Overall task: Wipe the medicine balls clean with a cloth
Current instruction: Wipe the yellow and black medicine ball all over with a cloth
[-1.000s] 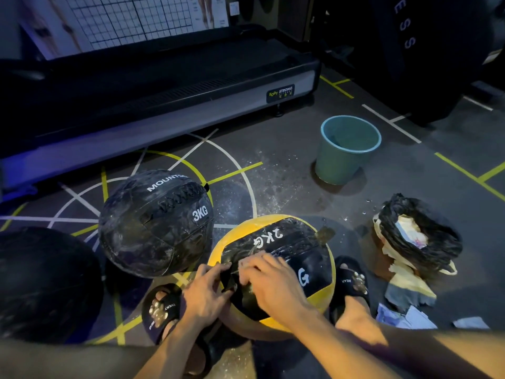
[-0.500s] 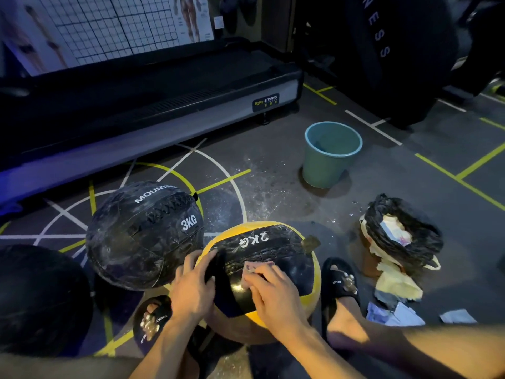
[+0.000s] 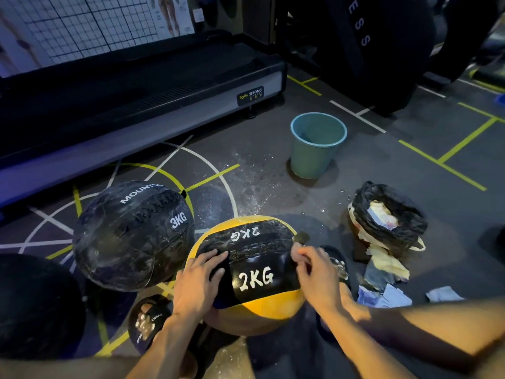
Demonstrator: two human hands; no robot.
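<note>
A yellow and black 2KG medicine ball sits on the floor between my sandalled feet. My left hand lies flat on its left side, fingers spread, steadying it. My right hand presses on the ball's right edge with its fingers bunched. The small cloth is hidden under those fingers. A dark flap sticks out of the ball just above them. A black 3KG medicine ball rests to the left, almost touching the 2KG one. Part of another black ball shows at the far left.
A teal bucket stands on the wet floor behind the 2KG ball. A black bag with yellow and pale rags lies at the right, with paper scraps by my right foot. A treadmill deck runs along the back.
The 2KG ball has turned, and a second 2KG label now faces me. My right hand slid from the ball's middle to its right edge. My left hand shifted onto the upper left.
</note>
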